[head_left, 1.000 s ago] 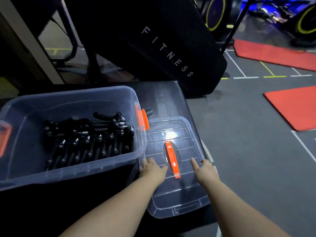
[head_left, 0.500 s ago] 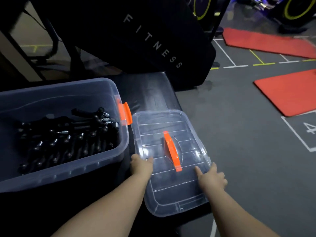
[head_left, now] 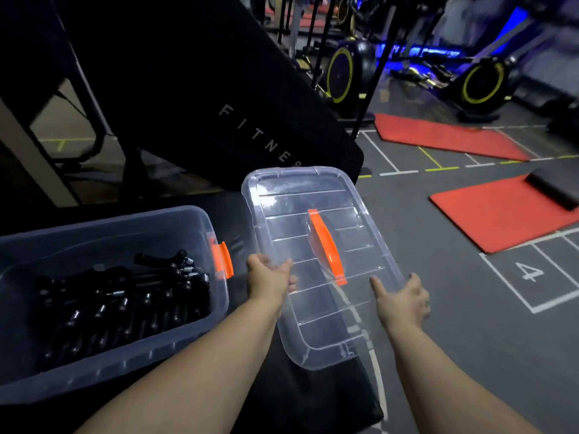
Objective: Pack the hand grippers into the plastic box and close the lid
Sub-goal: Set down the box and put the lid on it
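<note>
Clear ribbed plastic lid with orange handle (head_left: 291, 214): one, held up and tilted, gripped at its long edges by left hand (head_left: 269, 281) (thumb on top, fingers beneath) and right hand (head_left: 402, 300), fingers curled round the rim. Translucent rectangular plastic box (head_left: 200, 220): one, open, left of the left fingers. Black spring-loaded hand grippers (head_left: 125, 305): heaped inside it.

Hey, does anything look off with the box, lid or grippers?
Nothing looks spilled or damaged. The hand grippers lie piled inside the open plastic box; the lid is off, held tilted beside it by the left hand and right hand.
</note>
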